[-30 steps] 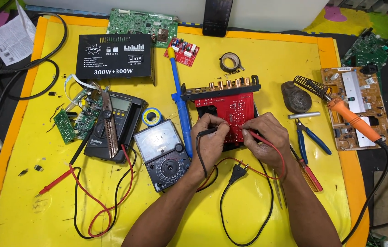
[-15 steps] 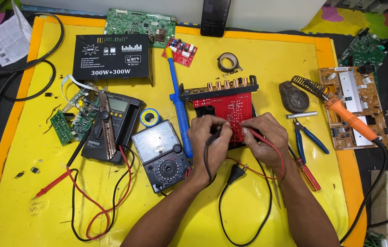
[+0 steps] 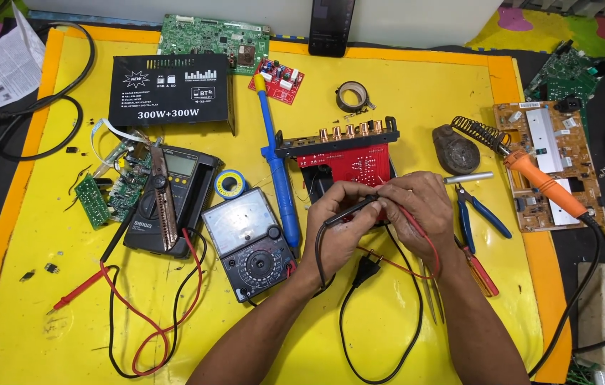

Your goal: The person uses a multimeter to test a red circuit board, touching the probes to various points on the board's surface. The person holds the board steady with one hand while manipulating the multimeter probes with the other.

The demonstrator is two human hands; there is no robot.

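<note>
My left hand pinches the black probe, my right hand the red probe, both fingers closed, as they were a second ago. Their tips meet the red circuit board just beyond my knuckles, toward the yellow mat's far edge.

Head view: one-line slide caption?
Left hand holds a black probe and right hand a red probe on a red board, analog meter alongside.

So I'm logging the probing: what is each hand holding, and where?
Left hand pinches the black test probe along its shaft; right hand grips the red test probe near its tip.
</note>
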